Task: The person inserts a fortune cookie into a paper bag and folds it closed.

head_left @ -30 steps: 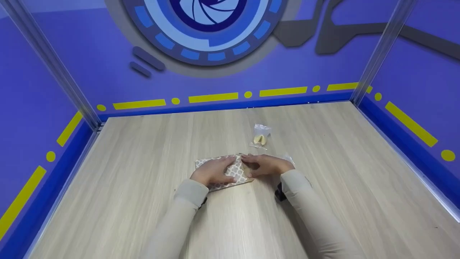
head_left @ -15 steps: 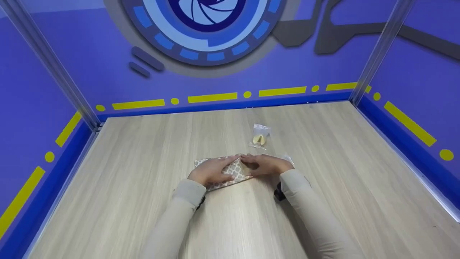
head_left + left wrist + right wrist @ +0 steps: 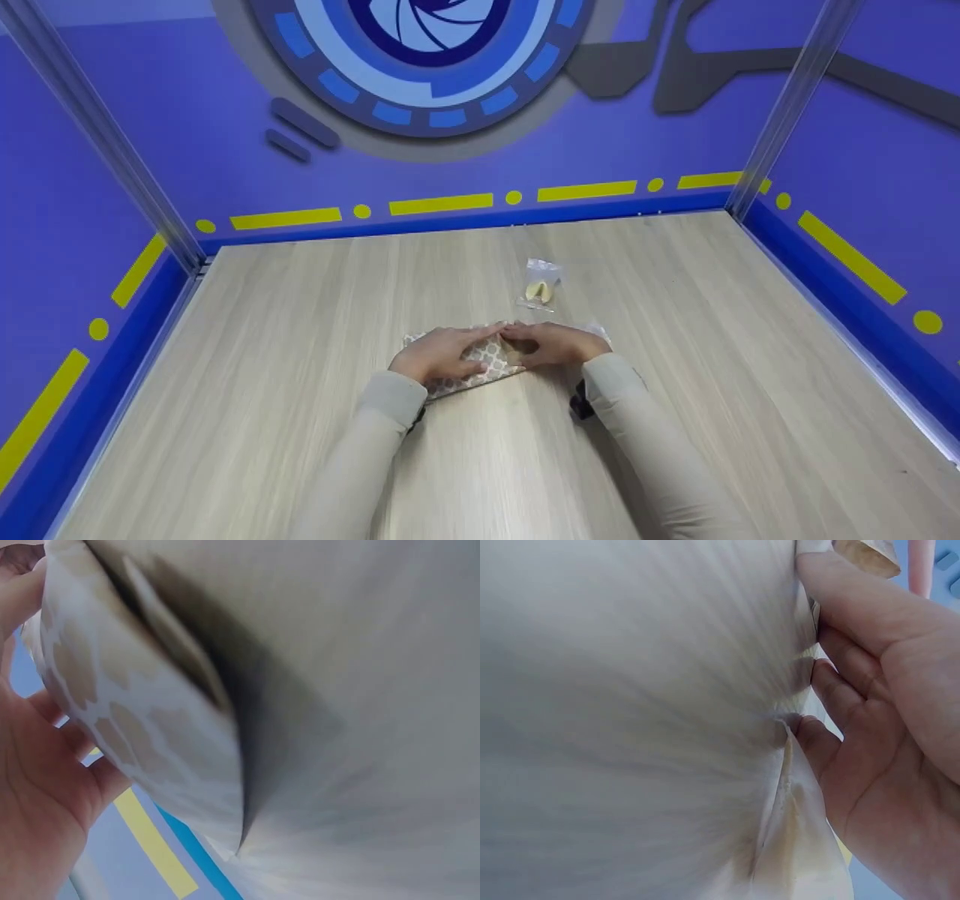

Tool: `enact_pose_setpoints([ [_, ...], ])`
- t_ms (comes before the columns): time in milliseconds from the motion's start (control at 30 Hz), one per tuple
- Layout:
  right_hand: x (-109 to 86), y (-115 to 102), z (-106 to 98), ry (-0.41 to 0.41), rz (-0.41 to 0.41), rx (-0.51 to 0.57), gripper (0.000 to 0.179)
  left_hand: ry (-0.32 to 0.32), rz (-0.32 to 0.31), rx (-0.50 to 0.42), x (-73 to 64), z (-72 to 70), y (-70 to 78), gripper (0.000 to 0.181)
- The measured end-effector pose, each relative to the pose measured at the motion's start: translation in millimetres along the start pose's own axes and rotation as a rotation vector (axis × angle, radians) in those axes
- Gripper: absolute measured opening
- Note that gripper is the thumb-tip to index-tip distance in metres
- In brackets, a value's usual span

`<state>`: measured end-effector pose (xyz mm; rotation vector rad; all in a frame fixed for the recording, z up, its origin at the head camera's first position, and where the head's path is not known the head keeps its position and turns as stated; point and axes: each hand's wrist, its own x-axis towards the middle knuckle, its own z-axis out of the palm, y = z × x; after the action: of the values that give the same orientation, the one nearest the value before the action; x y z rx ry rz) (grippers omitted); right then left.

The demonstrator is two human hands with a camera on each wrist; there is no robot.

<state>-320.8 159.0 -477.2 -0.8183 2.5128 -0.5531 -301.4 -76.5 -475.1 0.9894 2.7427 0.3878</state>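
A folded sheet of patterned wrapping paper [image 3: 493, 358], white and grey outside with brown inner faces, lies on the table before me. My left hand [image 3: 442, 354] lies across it and grips it, fingertips at the far edge and thumb near the front. In the left wrist view, the paper [image 3: 150, 720] bulges, a loose flap showing beneath its edge. At the right end, my right hand [image 3: 556, 343] holds the brown folded part, its fingertips meeting those of the left. A clear plastic wrapper [image 3: 799, 840] lies beside the right hand, partly hidden by the wrist in the head view.
Beyond the hands a fortune cookie [image 3: 538, 292] lies in a clear wrapper. The wooden table [image 3: 300, 300] is bordered at the back and both sides by blue panels [image 3: 420, 176] with metal corner posts.
My left fingertips have slid right along the far edge until they meet the right hand's fingertips. The brown right end of the paper is now drawn in and less exposed.
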Motion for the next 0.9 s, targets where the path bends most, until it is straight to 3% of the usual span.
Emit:
enact_pose_setpoints([
  [300,-0.4,0.5,-0.5,0.01,-0.028,-0.024,0.06,0.013,0.055,0.013,1.2,-1.6,-0.7,0.064],
  [667,-1.7,-0.5,0.0,0.023,-0.054,-0.015,0.06,0.009,0.048,-0.031,0.4,-2.4,-2.1,0.055],
  [900,-1.6,0.4,1.0,0.025,-0.066,-0.019,0.059,0.008,0.056,-0.073,0.0,-1.2,-2.6,0.06],
])
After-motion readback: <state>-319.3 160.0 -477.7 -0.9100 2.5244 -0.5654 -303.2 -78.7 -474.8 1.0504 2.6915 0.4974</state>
